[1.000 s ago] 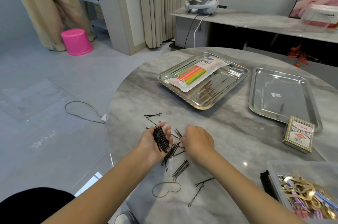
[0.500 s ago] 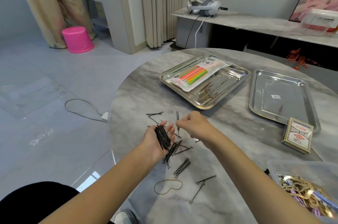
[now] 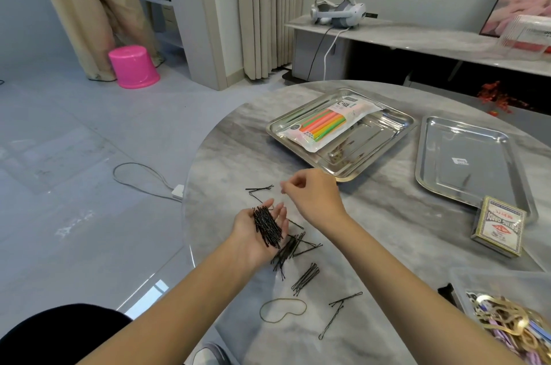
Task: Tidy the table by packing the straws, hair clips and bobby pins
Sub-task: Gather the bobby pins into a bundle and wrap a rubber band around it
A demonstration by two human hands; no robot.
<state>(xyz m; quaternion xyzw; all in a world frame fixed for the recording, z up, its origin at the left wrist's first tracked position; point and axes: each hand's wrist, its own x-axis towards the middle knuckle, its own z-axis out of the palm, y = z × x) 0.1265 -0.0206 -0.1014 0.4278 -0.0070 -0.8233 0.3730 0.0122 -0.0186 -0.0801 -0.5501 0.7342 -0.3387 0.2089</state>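
Dozens of black bobby pins [image 3: 267, 227] lie bundled across the upturned palm of the left grip [image 3: 249, 240], whose fingers are relaxed and nearly flat, not closed round them. A second ago the right grip [image 3: 313, 197] was down among the loose pins [image 3: 293, 248] on the worktop [image 3: 387, 233]. Half a second ago it had risen with one pin pinched upright. Now it is higher and farther off, just beyond the left fingertips, with its fingers curled in. The tips are too blurred to tell whether a pin sits between them.

The palm bundle looks unchanged, so this seems to be one more round of gathering pins into the left palm. Plenty remains: the heap just near the left palm, a small sheaf [image 3: 305, 279] nearer still, two pins [image 3: 340, 305] beside a rubber band [image 3: 283, 309], and a few stray pins [image 3: 259, 188] on the far side.

A straw packet [image 3: 328, 124] already lies in the steel tray [image 3: 343, 173], and hair clips [image 3: 507, 326] fill a clear box at near right.
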